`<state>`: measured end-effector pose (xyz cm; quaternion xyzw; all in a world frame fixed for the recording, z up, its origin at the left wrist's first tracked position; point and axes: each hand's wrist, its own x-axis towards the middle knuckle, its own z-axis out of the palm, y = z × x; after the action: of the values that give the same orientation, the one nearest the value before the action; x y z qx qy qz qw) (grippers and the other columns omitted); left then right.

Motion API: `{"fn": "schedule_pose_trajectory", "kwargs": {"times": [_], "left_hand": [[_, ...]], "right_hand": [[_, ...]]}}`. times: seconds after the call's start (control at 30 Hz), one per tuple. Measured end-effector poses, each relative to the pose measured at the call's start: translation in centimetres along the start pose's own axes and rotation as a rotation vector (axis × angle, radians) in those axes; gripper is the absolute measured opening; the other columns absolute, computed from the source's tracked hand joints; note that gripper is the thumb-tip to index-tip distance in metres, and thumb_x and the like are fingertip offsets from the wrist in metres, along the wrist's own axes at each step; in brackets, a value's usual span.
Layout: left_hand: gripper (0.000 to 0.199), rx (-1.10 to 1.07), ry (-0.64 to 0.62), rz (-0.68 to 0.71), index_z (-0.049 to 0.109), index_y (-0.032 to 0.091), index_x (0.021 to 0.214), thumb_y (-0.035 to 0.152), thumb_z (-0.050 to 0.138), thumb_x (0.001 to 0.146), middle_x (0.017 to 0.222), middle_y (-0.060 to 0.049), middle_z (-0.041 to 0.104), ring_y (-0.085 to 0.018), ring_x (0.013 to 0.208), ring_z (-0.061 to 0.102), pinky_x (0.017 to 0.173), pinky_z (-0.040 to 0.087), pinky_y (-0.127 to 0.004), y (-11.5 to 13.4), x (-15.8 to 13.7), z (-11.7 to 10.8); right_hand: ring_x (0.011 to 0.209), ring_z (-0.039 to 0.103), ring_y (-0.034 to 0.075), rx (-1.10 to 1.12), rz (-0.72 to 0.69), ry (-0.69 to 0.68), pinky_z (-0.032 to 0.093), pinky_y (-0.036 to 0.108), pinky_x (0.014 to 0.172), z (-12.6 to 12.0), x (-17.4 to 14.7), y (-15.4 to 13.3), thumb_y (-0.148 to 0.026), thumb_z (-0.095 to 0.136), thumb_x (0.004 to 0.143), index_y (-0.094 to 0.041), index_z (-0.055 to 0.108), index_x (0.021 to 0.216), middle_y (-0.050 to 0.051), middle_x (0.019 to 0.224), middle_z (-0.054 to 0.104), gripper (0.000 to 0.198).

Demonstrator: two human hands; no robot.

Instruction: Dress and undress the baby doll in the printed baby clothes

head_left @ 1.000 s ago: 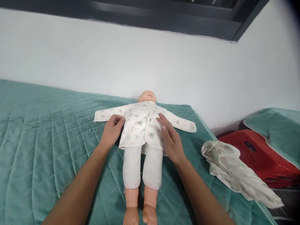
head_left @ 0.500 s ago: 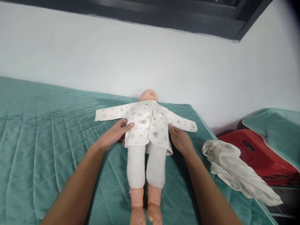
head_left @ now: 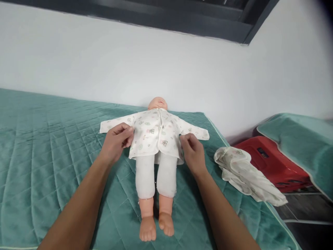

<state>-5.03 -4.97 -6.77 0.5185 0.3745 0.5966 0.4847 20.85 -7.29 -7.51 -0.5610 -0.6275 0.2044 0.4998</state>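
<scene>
A baby doll (head_left: 146,180) lies on its back with its head toward the wall and its bare feet toward me. It wears a white printed baby shirt (head_left: 149,133), sleeves spread out to both sides and the front edges meeting down the middle. My left hand (head_left: 117,139) is closed, pinching the shirt's side below the left sleeve. On the other side, my right hand (head_left: 194,151) is closed with its fingertips on the shirt's edge under the right sleeve. The doll's white cloth legs show below the hem.
A green quilted cover (head_left: 65,166) lies under the doll. Near its right edge rests a crumpled white printed garment (head_left: 247,173). Beyond the edge stands a red plastic object (head_left: 273,163), partly under green cloth (head_left: 293,135). A white wall (head_left: 117,62) rises behind, below a dark frame (head_left: 156,21).
My left hand has risen along the shirt's side and its fingers have closed into a pinch. The view has shifted, so the doll and garment appear further left.
</scene>
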Motion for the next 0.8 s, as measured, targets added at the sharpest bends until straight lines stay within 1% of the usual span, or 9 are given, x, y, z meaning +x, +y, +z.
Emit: {"fn": "schedule_pose_trajectory", "kwargs": {"times": [0.07, 0.13, 0.2, 0.3, 0.47, 0.53, 0.6, 0.67, 0.8], "left_hand": [[0.018, 0.155, -0.077, 0.094, 0.063, 0.020, 0.068, 0.032, 0.075, 0.074, 0.069, -0.002, 0.060, -0.015, 0.065, 0.052, 0.060, 0.043, -0.026, 0.7, -0.5, 0.8], [0.020, 0.333, -0.211, 0.138, 0.069, 0.021, 0.075, 0.029, 0.083, 0.063, 0.087, -0.005, 0.065, -0.023, 0.087, 0.055, 0.081, 0.046, -0.033, 1.3, -0.9, 1.6], [0.034, 0.463, -0.315, 0.168, 0.070, 0.023, 0.082, 0.027, 0.088, 0.054, 0.096, -0.005, 0.064, -0.027, 0.099, 0.053, 0.092, 0.042, -0.036, 1.5, -1.2, 2.3], [0.037, 0.650, -0.376, 0.219, 0.067, 0.024, 0.090, 0.025, 0.085, 0.058, 0.102, -0.004, 0.059, -0.026, 0.097, 0.053, 0.090, 0.041, -0.035, 1.3, -1.5, 2.7], [0.005, 0.903, -0.393, 0.368, 0.059, 0.022, 0.082, 0.020, 0.062, 0.079, 0.090, -0.002, 0.059, -0.020, 0.088, 0.054, 0.078, 0.039, -0.031, 1.0, -1.6, 2.6], [0.005, 0.900, -0.347, 0.339, 0.056, 0.020, 0.080, 0.020, 0.055, 0.084, 0.083, 0.000, 0.058, -0.017, 0.080, 0.053, 0.072, 0.039, -0.030, 1.0, -1.6, 2.6], [0.009, 0.832, -0.246, 0.266, 0.055, 0.020, 0.079, 0.023, 0.052, 0.087, 0.078, 0.001, 0.057, -0.015, 0.074, 0.053, 0.068, 0.039, -0.028, 0.9, -1.5, 2.6], [0.010, 0.762, -0.197, 0.200, 0.056, 0.020, 0.083, 0.029, 0.056, 0.088, 0.077, 0.001, 0.057, -0.014, 0.072, 0.052, 0.067, 0.040, -0.028, 0.8, -1.5, 2.5], [0.032, 0.744, -0.342, 0.218, 0.058, 0.022, 0.101, 0.036, 0.071, 0.076, 0.098, -0.001, 0.060, -0.016, 0.084, 0.054, 0.074, 0.044, -0.029, 0.7, -1.5, 2.3]], "right_hand": [[0.072, 0.046, 0.015, -0.001, -0.137, -0.112, 0.039, 0.027, 0.067, 0.3, -1.3, -1.1, -0.039, 0.061, 0.089, -0.023, 0.053, 0.085, -0.001, 0.082, 0.051, 0.019], [0.080, 0.048, 0.017, -0.047, -0.225, -0.207, 0.041, 0.029, 0.071, 0.4, -2.0, -1.6, -0.036, 0.071, 0.082, -0.024, 0.053, 0.097, 0.002, 0.095, 0.051, 0.027], [0.083, 0.048, 0.018, -0.100, -0.253, -0.268, 0.042, 0.030, 0.071, 0.3, -2.2, -1.6, -0.035, 0.077, 0.077, -0.024, 0.052, 0.102, 0.004, 0.101, 0.050, 0.037], [0.083, 0.049, 0.018, -0.168, -0.264, -0.316, 0.044, 0.031, 0.071, 0.2, -1.9, -1.3, -0.036, 0.075, 0.080, -0.023, 0.053, 0.101, 0.005, 0.102, 0.051, 0.032], [0.083, 0.052, 0.019, -0.256, -0.387, -0.247, 0.043, 0.031, 0.072, 0.4, -1.9, -1.2, -0.032, 0.063, 0.090, -0.022, 0.057, 0.089, 0.005, 0.092, 0.056, 0.012], [0.079, 0.053, 0.017, -0.247, -0.410, -0.208, 0.043, 0.030, 0.070, 0.4, -1.9, -1.3, -0.029, 0.060, 0.093, -0.021, 0.058, 0.085, 0.003, 0.085, 0.057, 0.010], [0.072, 0.052, 0.015, -0.218, -0.371, -0.151, 0.042, 0.028, 0.067, 0.4, -1.9, -1.1, -0.028, 0.060, 0.093, -0.021, 0.058, 0.083, 0.001, 0.079, 0.056, 0.013], [0.068, 0.052, 0.013, -0.162, -0.280, -0.074, 0.042, 0.027, 0.065, 0.4, -1.9, -0.9, -0.030, 0.061, 0.092, -0.021, 0.058, 0.083, -0.001, 0.076, 0.058, 0.014], [0.066, 0.053, 0.012, -0.008, -0.120, 0.007, 0.043, 0.026, 0.063, 0.7, -1.8, -0.2, -0.034, 0.063, 0.089, -0.021, 0.060, 0.087, -0.002, 0.076, 0.060, 0.014]]}}
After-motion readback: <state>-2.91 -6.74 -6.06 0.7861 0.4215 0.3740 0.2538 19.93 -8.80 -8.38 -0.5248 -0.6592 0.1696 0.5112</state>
